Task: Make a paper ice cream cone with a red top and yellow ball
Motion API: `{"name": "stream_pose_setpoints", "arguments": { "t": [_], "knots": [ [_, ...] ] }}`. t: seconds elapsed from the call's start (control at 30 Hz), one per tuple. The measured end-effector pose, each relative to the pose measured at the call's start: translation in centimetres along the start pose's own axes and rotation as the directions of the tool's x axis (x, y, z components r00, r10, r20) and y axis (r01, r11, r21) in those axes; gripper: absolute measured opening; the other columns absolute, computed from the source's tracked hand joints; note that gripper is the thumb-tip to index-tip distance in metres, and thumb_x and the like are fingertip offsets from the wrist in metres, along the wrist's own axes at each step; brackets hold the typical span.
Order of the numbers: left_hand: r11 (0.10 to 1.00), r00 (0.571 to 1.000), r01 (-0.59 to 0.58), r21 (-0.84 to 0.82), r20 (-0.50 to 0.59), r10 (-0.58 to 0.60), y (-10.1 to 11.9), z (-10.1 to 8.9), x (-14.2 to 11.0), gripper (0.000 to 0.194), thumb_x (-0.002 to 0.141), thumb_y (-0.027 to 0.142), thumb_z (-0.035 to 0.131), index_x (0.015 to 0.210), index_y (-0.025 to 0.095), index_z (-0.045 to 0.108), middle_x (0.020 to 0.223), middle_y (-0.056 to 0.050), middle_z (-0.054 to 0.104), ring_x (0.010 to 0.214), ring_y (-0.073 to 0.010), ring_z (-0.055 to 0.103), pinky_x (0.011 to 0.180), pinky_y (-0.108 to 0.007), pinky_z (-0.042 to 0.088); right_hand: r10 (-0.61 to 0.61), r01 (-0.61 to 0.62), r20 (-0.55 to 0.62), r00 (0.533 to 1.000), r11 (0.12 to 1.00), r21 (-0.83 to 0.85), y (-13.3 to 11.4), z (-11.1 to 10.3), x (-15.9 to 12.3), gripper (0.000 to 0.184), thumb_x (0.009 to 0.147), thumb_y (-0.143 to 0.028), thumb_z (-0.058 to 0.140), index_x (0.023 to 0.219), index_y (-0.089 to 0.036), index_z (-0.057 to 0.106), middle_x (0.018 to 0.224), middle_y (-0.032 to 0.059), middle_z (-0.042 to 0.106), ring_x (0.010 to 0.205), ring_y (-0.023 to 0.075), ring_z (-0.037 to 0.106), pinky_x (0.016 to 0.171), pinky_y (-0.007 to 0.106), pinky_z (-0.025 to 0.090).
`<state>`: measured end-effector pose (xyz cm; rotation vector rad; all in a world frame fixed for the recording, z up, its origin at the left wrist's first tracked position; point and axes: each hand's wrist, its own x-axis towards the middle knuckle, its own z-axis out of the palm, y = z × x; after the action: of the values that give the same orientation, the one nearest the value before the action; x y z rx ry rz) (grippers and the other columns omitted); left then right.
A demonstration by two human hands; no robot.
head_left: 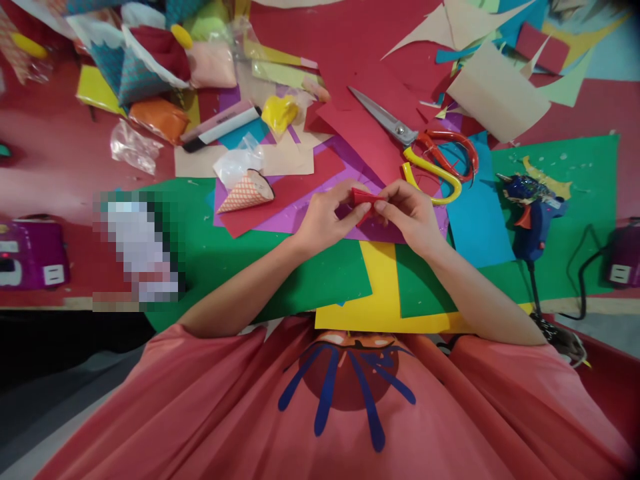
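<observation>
Between both hands is a small piece of red paper (367, 198), apparently folded or curled. My left hand (330, 213) pinches its left end between thumb and fingers. At its right end my right hand (407, 213) grips it the same way. Under the hands lies purple paper (290, 210). A small cone with an orange lattice pattern (249, 192) rests on its side to the left of my left hand. Scissors (405, 133) with one red and one yellow handle lie just beyond my right hand, blades apart.
A blue glue gun (535, 223) sits on green paper (590, 173) at the right, its cord trailing toward the table edge. Paper scraps (500, 90) lie at the back right. A marker (223, 127), bags of clay (160, 119) and blue patterned cones (150, 63) crowd the back left.
</observation>
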<state>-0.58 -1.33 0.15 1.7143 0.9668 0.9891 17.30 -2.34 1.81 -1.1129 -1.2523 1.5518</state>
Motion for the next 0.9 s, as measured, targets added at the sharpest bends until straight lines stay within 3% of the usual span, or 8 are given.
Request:
{"name": "stream_pose_setpoints", "arguments": {
  "t": [0.13,0.27,0.53,0.7,0.9],
  "knots": [
    [0.999,1.000,-0.005,-0.032,0.000,0.004,0.43,0.06,0.09,0.012,0.091,0.029,0.063,0.090,0.018,0.065,0.079,-0.001,0.073,0.067,-0.0080,0.067,0.062,-0.019,0.052,0.051,-0.052,0.013,0.999,0.998,0.040,-0.11,-0.12,-0.12,0.034,0.079,-0.045,0.078,0.077,-0.020,0.055,0.063,-0.0051,0.058,0.054,0.0068,0.050,0.053,0.022,0.042],
    [0.997,0.999,0.045,-0.066,0.009,-0.044,0.60,0.18,0.10,0.019,0.090,0.037,0.064,0.089,0.018,0.064,0.078,-0.002,0.073,0.068,-0.0095,0.067,0.063,-0.021,0.052,0.047,-0.048,0.018,0.999,0.997,0.061,-0.15,-0.11,-0.05,0.028,0.078,-0.039,0.077,0.075,-0.020,0.056,0.064,-0.0049,0.061,0.055,0.0072,0.051,0.055,0.023,0.042],
    [0.988,0.992,0.129,-0.079,0.023,-0.128,0.52,0.37,0.17,0.033,0.087,0.051,0.063,0.080,0.020,0.053,0.068,0.003,0.055,0.061,-0.0096,0.054,0.058,-0.023,0.045,0.003,0.002,0.048,0.999,0.994,-0.105,0.05,-0.10,-0.16,0.030,0.079,-0.041,0.075,0.071,-0.021,0.053,0.064,-0.0046,0.055,0.057,0.0085,0.048,0.053,0.024,0.035],
    [0.971,0.988,0.154,-0.182,0.017,-0.154,0.26,0.54,0.49,0.042,0.084,0.062,0.064,0.086,0.021,0.054,0.075,0.001,0.059,0.066,-0.0106,0.057,0.058,-0.022,0.046,0.008,-0.008,0.008,1.000,0.999,-0.043,-0.03,0.11,-0.30,0.037,0.079,-0.046,0.077,0.070,-0.021,0.051,0.062,-0.0051,0.054,0.056,0.0084,0.049,0.054,0.025,0.036],
    [0.982,0.990,0.140,-0.128,0.025,-0.138,0.24,0.27,0.62,0.043,0.086,0.062,0.061,0.077,0.021,0.052,0.066,0.003,0.051,0.058,-0.0097,0.048,0.052,-0.024,0.041,-0.023,0.023,0.001,1.000,0.996,-0.088,0.12,0.19,-0.31,0.036,0.080,-0.047,0.076,0.070,-0.021,0.053,0.063,-0.0051,0.054,0.058,0.0080,0.050,0.055,0.024,0.037]
  ]
}}
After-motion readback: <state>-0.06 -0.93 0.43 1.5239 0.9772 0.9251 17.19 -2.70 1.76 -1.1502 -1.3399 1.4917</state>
